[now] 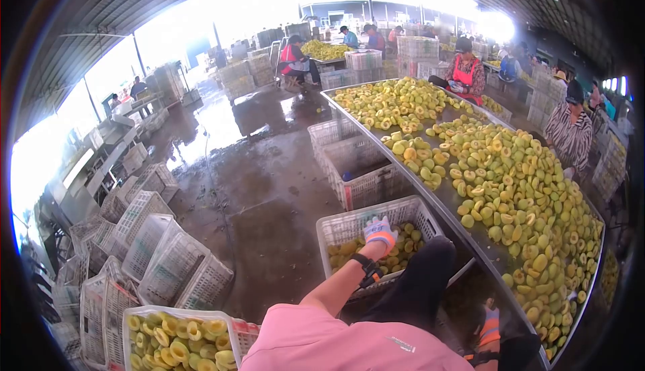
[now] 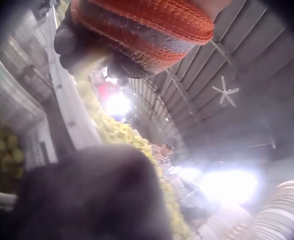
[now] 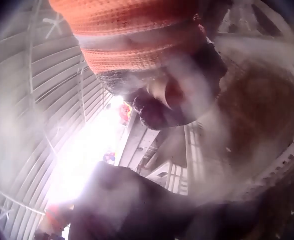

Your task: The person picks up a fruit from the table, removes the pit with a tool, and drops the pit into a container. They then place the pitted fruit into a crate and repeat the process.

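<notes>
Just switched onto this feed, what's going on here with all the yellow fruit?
A person sits at a long metal table heaped with halved yellow fruit. Their gloved left hand reaches over a white plastic crate partly filled with the same fruit; whether it grips a piece is unclear. The gloved right hand is low beside the table edge, its fingers hidden. Other workers sit along the far side.
</notes>
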Demonstrator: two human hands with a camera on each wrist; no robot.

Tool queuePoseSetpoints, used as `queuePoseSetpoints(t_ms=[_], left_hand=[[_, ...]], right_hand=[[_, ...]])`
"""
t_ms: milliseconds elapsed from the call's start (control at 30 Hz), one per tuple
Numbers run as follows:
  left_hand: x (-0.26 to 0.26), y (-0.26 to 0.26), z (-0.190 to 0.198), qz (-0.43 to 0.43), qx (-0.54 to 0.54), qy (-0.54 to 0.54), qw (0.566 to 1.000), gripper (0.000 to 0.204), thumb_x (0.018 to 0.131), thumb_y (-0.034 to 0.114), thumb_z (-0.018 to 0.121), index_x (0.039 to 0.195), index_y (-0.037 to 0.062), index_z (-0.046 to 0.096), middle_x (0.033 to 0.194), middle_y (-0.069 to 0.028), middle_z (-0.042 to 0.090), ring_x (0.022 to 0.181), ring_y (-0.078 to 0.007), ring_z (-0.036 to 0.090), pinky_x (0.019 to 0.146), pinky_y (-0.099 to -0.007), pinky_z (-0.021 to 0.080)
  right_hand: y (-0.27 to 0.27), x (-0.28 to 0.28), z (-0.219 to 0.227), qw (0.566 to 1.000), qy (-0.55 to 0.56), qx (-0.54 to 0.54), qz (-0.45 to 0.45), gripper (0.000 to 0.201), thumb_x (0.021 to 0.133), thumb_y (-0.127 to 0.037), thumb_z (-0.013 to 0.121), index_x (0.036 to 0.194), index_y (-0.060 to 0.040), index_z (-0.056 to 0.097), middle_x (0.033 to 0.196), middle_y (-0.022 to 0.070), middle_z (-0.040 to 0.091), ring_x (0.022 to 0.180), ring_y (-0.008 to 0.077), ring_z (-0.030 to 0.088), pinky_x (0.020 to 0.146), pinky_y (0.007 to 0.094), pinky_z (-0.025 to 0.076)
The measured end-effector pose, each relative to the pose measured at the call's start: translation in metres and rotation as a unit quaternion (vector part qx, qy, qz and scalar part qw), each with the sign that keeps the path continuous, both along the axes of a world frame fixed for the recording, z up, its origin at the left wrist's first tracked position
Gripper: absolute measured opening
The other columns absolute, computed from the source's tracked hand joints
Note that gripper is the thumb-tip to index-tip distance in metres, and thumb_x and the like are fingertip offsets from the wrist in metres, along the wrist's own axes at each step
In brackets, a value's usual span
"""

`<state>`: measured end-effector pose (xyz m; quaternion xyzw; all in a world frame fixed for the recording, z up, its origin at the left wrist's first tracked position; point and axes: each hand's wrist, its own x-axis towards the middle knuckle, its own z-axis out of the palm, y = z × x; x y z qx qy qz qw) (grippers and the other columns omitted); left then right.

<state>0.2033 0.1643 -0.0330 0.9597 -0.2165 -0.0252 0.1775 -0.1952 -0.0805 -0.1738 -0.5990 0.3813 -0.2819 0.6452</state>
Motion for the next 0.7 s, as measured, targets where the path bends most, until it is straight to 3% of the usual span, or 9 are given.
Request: queuePoseSetpoints(t_ms=[100,233,333,400,467,533,600,667,700], left_hand=[[-0.01,-0.007,0.011,-0.033,-0.056,-0.023,0.998,0.051,0.081,0.037,0.062,0.121,0.0057,0.057,0.119,-0.0204,0.057,0.111,-0.0369,0.054,0.094,-0.0434,0.044],[-0.031,-0.072,0.021,-0.211,-0.253,0.02,0.944,0.032,0.082,0.031,0.061,0.104,0.0077,0.066,0.1,-0.0183,0.064,0.101,-0.0362,0.057,0.09,-0.0415,0.046],[-0.069,-0.128,0.059,-0.297,-0.322,0.005,0.899,0.025,0.083,0.025,0.06,0.099,0.0074,0.067,0.098,-0.0177,0.064,0.096,-0.0354,0.06,0.085,-0.0406,0.048],[-0.092,-0.167,0.065,-0.356,-0.353,0.035,0.865,0.025,0.084,0.025,0.059,0.099,0.0065,0.066,0.094,-0.017,0.065,0.09,-0.0338,0.062,0.08,-0.0388,0.049],[-0.112,-0.187,0.086,-0.395,-0.326,0.255,0.82,0.027,0.085,0.026,0.058,0.101,0.0053,0.065,0.088,-0.0164,0.066,0.083,-0.0314,0.063,0.076,-0.0375,0.048],[-0.121,-0.222,0.057,-0.402,-0.285,0.284,0.823,0.029,0.085,0.028,0.057,0.101,0.0048,0.065,0.086,-0.0162,0.066,0.081,-0.0305,0.063,0.075,-0.037,0.048],[-0.139,-0.251,0.023,-0.413,-0.254,0.307,0.819,0.03,0.085,0.029,0.057,0.101,0.0049,0.065,0.085,-0.0162,0.067,0.08,-0.0299,0.062,0.074,-0.0372,0.048],[-0.145,-0.262,0.001,-0.418,-0.241,0.312,0.818,0.031,0.085,0.03,0.057,0.101,0.0057,0.066,0.086,-0.0162,0.067,0.08,-0.0295,0.062,0.074,-0.038,0.048],[-0.15,-0.25,0.015,-0.418,-0.219,0.323,0.82,0.031,0.084,0.031,0.057,0.102,0.0079,0.067,0.09,-0.0173,0.067,0.084,-0.0314,0.063,0.076,-0.0393,0.049]], right_hand=[[-0.01,0.015,0.024,0.996,0.037,-0.084,-0.007,0.013,0.079,-0.007,0.068,0.089,-0.0061,0.061,0.077,-0.0001,0.058,0.07,0.0122,0.057,0.061,0.0263,0.046],[-0.059,0.018,0.022,0.962,0.149,-0.205,-0.103,0.026,0.079,-0.009,0.069,0.102,0.0012,0.061,0.094,0.0055,0.063,0.086,0.0149,0.059,0.075,0.0293,0.048],[-0.083,0.02,0.097,0.894,0.333,-0.259,-0.148,0.047,0.079,-0.021,0.07,0.117,0.0028,0.056,0.109,0.0188,0.064,0.101,0.0306,0.062,0.088,0.0374,0.047],[-0.112,0.012,0.094,0.827,0.452,-0.314,-0.116,0.055,0.079,-0.032,0.069,0.12,0.0022,0.054,0.112,0.0241,0.062,0.105,0.0366,0.059,0.091,0.041,0.046],[-0.141,0.004,0.08,0.765,0.526,-0.362,-0.078,0.062,0.079,-0.04,0.067,0.123,0.0019,0.053,0.114,0.0271,0.06,0.109,0.0401,0.057,0.094,0.0434,0.045],[-0.164,0.001,0.043,0.719,0.565,-0.403,-0.045,0.066,0.078,-0.045,0.065,0.123,0.002,0.052,0.115,0.0278,0.059,0.11,0.0409,0.055,0.095,0.0447,0.044],[-0.168,0.013,0.036,0.729,0.567,-0.382,-0.042,0.054,0.08,-0.042,0.064,0.117,-0.0031,0.057,0.113,0.0276,0.06,0.107,0.0403,0.057,0.091,0.0442,0.046],[-0.167,0.043,0.044,0.775,0.526,-0.35,-0.03,0.041,0.081,-0.038,0.063,0.11,-0.0082,0.062,0.111,0.0274,0.061,0.103,0.0396,0.06,0.087,0.0438,0.049],[-0.153,0.063,0.062,0.813,0.487,-0.318,0.011,0.051,0.082,-0.039,0.061,0.12,-0.0058,0.055,0.115,0.0261,0.06,0.107,0.0402,0.058,0.09,0.0435,0.047]])
